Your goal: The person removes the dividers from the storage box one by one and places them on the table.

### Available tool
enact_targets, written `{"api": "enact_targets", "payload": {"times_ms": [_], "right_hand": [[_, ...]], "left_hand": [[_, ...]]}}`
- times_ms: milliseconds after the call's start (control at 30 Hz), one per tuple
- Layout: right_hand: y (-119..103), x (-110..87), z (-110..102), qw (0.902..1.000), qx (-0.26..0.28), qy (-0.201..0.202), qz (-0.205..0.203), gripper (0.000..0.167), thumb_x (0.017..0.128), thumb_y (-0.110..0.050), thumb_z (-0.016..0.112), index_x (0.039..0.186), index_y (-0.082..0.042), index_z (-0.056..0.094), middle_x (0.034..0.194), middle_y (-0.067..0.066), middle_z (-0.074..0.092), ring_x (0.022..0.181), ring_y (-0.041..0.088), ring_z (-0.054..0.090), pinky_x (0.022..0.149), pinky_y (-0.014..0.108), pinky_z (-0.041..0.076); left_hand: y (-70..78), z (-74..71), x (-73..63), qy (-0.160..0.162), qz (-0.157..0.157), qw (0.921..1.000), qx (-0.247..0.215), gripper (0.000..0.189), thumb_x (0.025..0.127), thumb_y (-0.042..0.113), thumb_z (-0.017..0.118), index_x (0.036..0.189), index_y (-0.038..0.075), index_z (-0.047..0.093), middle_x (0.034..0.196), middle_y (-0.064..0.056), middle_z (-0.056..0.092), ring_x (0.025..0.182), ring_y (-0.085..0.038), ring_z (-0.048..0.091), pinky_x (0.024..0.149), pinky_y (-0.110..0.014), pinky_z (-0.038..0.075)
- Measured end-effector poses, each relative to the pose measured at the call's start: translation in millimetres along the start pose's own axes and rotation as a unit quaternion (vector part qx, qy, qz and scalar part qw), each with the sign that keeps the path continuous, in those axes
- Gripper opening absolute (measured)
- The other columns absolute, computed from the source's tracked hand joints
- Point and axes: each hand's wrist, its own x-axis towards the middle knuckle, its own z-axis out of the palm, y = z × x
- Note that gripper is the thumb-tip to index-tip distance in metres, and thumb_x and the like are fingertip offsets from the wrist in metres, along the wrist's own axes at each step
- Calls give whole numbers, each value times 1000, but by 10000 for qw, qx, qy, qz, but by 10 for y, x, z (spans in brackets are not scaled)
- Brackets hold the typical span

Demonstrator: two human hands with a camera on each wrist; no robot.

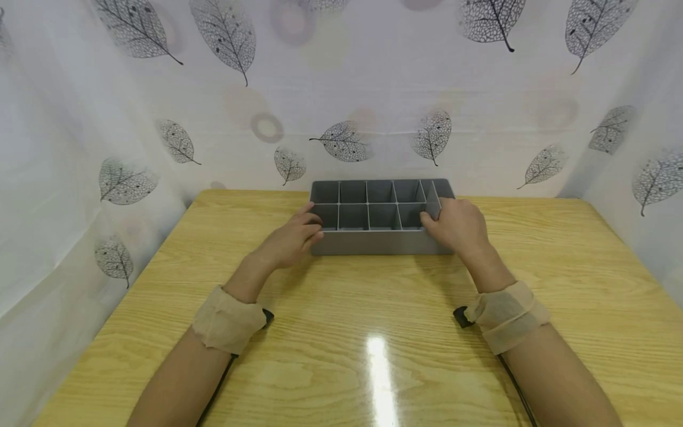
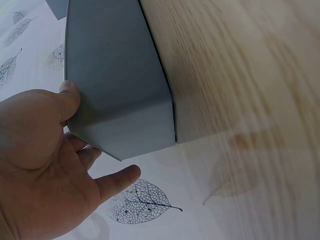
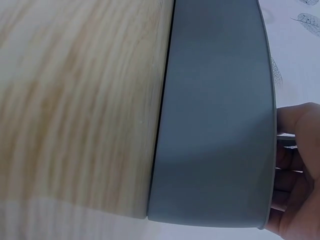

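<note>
A grey compartment box (image 1: 373,244) stands at the back of the table, its cells formed by thin grey dividers in two rows. My left hand (image 1: 290,240) holds the box's left front corner. In the left wrist view, its thumb (image 2: 70,100) lies on the front rim, while one finger sticks out past the end wall. At the right end, my right hand (image 1: 460,225) reaches over the rim and pinches a slanted divider (image 1: 433,207) between thumb and fingers. The right wrist view shows the front wall (image 3: 215,115), with the fingertips partly hidden behind it.
The box rests on a wood-grain table (image 1: 341,296) near its back edge. Behind and at both sides hangs a white curtain (image 1: 373,83) printed with dark leaves. Each wrist wears a beige wrap (image 1: 229,319) with a small black camera and a cable.
</note>
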Motion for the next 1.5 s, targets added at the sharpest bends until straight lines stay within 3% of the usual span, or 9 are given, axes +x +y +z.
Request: {"api": "enact_targets", "payload": {"times_ms": [200,333,500,767,1033,1267,1367,1500], "right_hand": [[10,6,8,9999,89,58,-37,30,89,-27,55,67,-7,49,68,20,60,61,34,57,49,45,45],[17,9,9,9998,175,117,-45,35,91,-26,53,62,-10,43,65,19,58,59,33,55,48,43,43],[0,9,15,9998,156,89,-17,41,95,-28,50,60,-7,46,65,19,58,57,33,56,46,42,44],[-10,15,70,9993,59,344,-161,41,97,-24,46,68,2,56,73,32,63,69,49,64,56,56,49],[6,23,128,9970,343,648,-258,43,98,-21,42,61,-1,50,71,29,60,64,46,61,59,55,49],[0,25,132,9969,460,597,-206,44,101,-22,39,66,1,52,77,34,62,73,52,63,65,58,51],[8,21,78,9974,489,457,-264,39,97,-20,42,61,-5,46,65,23,54,61,42,57,57,52,48],[23,22,10,9964,700,371,-294,36,89,-17,46,55,-12,36,55,4,36,51,22,37,47,36,34]], "left_hand": [[-3,-3,-7,22,32,10000,31,33,106,20,47,113,-5,67,136,-21,56,152,-39,18,121,-46,25],[4,-7,-12,41,69,10000,-2,32,106,20,47,111,-4,68,135,-21,56,152,-39,19,121,-46,25],[4,-13,-12,46,89,9999,-7,32,106,20,48,111,-4,68,135,-21,56,152,-39,19,121,-46,26],[2,-11,-3,25,13,10000,47,32,106,21,48,112,-4,68,135,-19,57,153,-36,18,121,-45,25],[19,-23,-8,-55,-114,9999,24,33,106,20,48,115,-4,68,138,-19,55,153,-35,17,120,-46,27],[36,-39,-14,-93,-133,9999,-9,34,106,21,47,116,-4,68,139,-19,55,153,-35,16,120,-46,27],[44,-50,-10,-109,-129,9999,-13,34,106,22,47,116,-4,68,139,-20,55,153,-35,16,120,-46,26],[35,-43,-11,-96,-114,9999,4,35,106,22,47,116,-4,68,139,-20,55,153,-36,17,120,-46,26]]}}
